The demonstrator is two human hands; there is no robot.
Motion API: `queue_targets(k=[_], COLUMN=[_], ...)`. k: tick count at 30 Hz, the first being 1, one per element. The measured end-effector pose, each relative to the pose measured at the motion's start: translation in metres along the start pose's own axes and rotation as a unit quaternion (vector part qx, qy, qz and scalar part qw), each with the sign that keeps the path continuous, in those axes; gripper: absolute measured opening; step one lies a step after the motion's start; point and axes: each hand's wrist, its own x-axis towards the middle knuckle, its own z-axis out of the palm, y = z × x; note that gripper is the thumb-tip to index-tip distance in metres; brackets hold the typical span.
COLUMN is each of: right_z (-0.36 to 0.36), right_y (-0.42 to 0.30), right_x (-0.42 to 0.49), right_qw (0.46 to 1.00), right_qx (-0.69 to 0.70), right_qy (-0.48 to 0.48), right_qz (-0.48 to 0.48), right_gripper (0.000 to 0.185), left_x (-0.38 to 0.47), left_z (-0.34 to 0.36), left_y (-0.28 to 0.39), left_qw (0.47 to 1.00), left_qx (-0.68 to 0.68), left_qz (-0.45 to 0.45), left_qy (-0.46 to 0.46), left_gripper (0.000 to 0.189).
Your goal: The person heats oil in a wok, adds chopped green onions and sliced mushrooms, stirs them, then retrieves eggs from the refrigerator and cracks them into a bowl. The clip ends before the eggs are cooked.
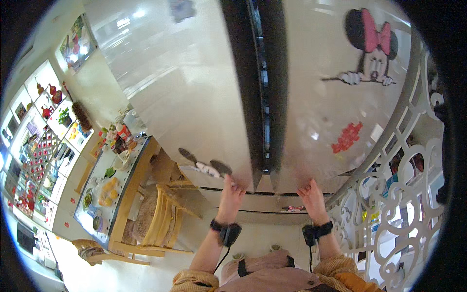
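Note:
Before me stands a pale, glossy two-door refrigerator, seen steeply from above. Its left door (189, 98) and right door (310, 120) meet along dark vertical edges, with a narrow shiny strip (265, 109) between them. My left hand (232, 200) is raised at the lower part of the left door, fingers spread, near a cartoon mouse sticker (208, 169). At the lower part of the right door is my right hand (313, 201), its fingers also apart. Neither hand shows anything held. Firm contact with the doors cannot be made out. Each wrist wears a black strapped device with a cable.
To the left, a dining table (126, 179) bears a bag of yellow fruit (108, 191), bottles and bowls. A wooden chair (158, 219) stands beside it. Lit display shelves (40, 138) line the far left. A white scrollwork partition (392, 219) rises close on the right.

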Motion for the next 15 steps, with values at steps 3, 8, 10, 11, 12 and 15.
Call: queue_targets(k=[3, 8, 10, 11, 12, 15], right_z=[-0.032, -0.075, -0.083, -0.084, -0.083, -0.075], right_y=[-0.008, -0.034, -0.047, -0.058, -0.063, -0.09], right_x=[-0.04, -0.135, -0.159, -0.172, -0.183, -0.208], right_qw=[0.998, 0.949, 0.927, 0.91, 0.892, 0.835], right_qx=[0.025, -0.164, -0.146, -0.154, -0.168, -0.226], right_qy=[-0.057, 0.229, 0.284, 0.312, 0.337, 0.394], right_qz=[-0.016, -0.142, -0.196, -0.227, -0.25, -0.309], right_gripper=[0.02, 0.02, 0.02, 0.02, 0.019, 0.019], left_x=[-0.039, -0.134, -0.171, -0.178, -0.185, -0.187], left_z=[-0.051, -0.15, -0.173, -0.183, -0.189, -0.207], left_y=[0.015, 0.07, 0.091, 0.1, 0.11, 0.148], left_qw=[0.996, 0.869, 0.867, 0.919, 0.922, 0.845], left_qx=[-0.064, 0.484, 0.455, 0.296, 0.217, 0.177], left_qz=[0.013, 0.106, 0.174, 0.213, 0.269, 0.411], left_qy=[-0.057, 0.012, 0.105, 0.149, 0.172, 0.292], left_gripper=[0.037, 0.048, 0.051, 0.052, 0.052, 0.052])
